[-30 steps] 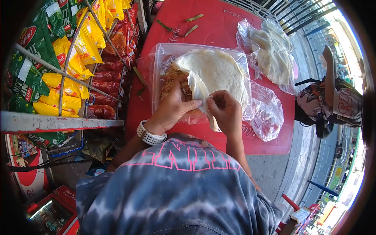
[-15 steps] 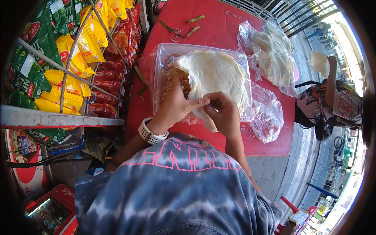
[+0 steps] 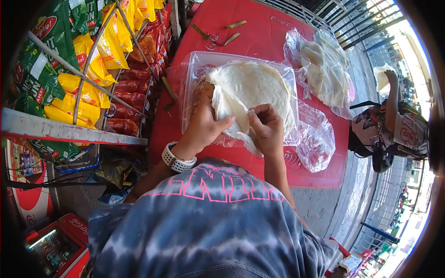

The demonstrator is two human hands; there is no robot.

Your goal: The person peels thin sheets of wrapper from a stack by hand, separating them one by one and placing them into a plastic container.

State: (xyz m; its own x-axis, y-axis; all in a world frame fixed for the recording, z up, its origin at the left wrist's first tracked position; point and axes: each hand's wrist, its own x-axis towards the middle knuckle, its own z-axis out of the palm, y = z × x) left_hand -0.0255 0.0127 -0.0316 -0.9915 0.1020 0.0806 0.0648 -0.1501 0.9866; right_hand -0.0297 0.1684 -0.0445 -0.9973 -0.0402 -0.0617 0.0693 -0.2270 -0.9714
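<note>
A stack of thin, pale round wrappers point(image 3: 262, 83) lies across a clear plastic container point(image 3: 187, 92), covering most of it. At the container's left side, some shredded orange-brown food point(image 3: 199, 89) shows beside the stack. My left hand point(image 3: 204, 127), with a white watch band at the wrist, grips the lifted near-left edge of a wrapper, thumb on top and the other fingers partly hidden. My right hand point(image 3: 269, 129) pinches that wrapper's edge between thumb and fingers. Between my hands the sheet is folded back and hangs over the container's near side.
On the red table point(image 3: 250, 28), a plastic bag of more wrappers point(image 3: 322, 62) lies at the right, with a crumpled clear bag point(image 3: 316, 134) nearer me. Green strips point(image 3: 232, 39) lie at the back. Snack packets point(image 3: 79, 92) hang on a left rack. Another person point(image 3: 389, 120) stands at right.
My right hand has moved slightly down and right, and a wider flap of wrapper is now peeled back between my hands. The view has shifted slightly.
</note>
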